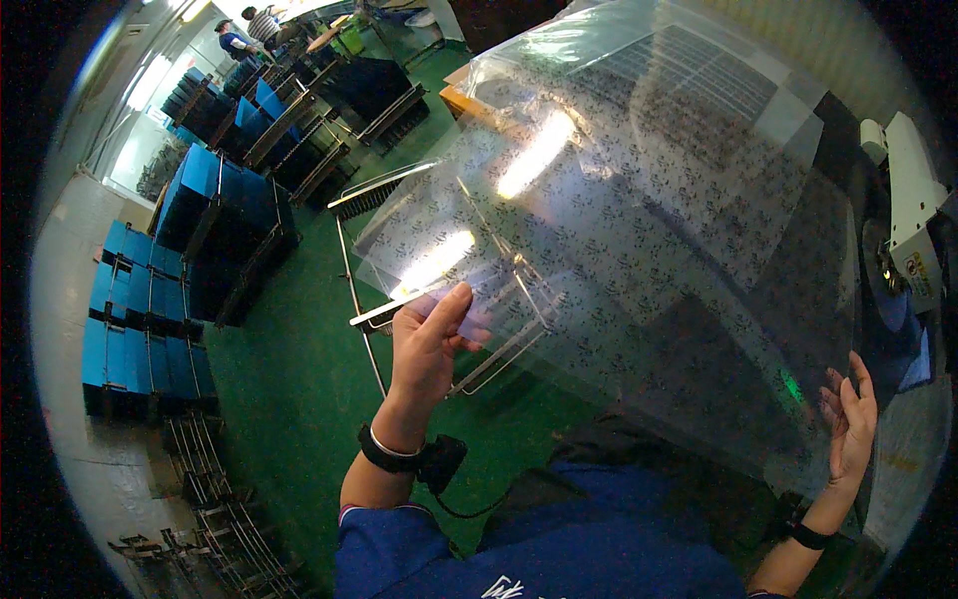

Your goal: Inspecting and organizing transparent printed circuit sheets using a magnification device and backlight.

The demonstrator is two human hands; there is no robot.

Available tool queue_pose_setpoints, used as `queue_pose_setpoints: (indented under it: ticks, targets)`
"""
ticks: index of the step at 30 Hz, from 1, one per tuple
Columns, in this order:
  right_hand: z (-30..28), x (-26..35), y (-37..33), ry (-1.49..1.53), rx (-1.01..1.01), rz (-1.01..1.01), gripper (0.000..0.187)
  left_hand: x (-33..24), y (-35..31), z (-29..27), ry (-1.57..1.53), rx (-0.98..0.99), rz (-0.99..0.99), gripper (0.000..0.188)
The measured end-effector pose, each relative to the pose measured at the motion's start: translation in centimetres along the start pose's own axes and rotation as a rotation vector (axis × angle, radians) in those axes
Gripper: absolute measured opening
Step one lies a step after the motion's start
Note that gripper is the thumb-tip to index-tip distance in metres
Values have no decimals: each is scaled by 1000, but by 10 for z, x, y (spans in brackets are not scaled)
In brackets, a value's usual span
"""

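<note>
I hold a clear printed sheet (639, 230) at mid-frame, my left hand (427, 349) pinching its lower-left edge. My right hand (848, 419), fingers spread flat, props the lower-right corner; the sheet runs left to right between them.

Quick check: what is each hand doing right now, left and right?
Left hand: pinching the lower left edge of the clear printed plastic sheet, thumb over it.
Right hand: fingers spread open, flat against the sheet's lower right edge.

Blue rectangular boxes (150, 339) stacked in rows on the floor, well off to the left of the left hand (427, 344). Small yellowish label (919, 275) on the white machine (913, 205), up above the right hand (850, 419). No screens or signs.
</note>
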State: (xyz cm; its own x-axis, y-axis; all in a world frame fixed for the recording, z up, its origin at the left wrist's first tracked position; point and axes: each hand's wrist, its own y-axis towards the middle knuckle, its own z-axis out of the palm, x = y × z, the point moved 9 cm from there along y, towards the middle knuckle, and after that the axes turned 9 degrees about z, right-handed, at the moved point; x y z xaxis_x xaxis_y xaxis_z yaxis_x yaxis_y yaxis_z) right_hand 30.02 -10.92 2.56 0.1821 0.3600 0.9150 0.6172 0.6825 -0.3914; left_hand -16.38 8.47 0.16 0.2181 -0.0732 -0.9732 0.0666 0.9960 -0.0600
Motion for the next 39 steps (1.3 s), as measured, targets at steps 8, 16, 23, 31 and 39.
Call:
queue_pose_setpoints:
  ticks: [8, 16, 23, 31, 39]
  targets:
    - [-1, -2, 1, 19, 6, -1, 48, -1, -1, 0, -7, -6, 10, 23]
    - [-3, -3, -2, 5, -4, -7, 50, -2, -4, 1, 17, -43, -12, 22]
    - [-3, -2, 1, -74, -61, 22, 50, 4, 1, -6, 44, -57, 23, 20]
    - [0, 0, -3, 4, -37, 23, 47, 8, 2, -13, 6, -91, 5, 16]
    - [3, 0, -7, 30, -34, 25, 46, 6, 3, -8, -25, -63, 2, 15]
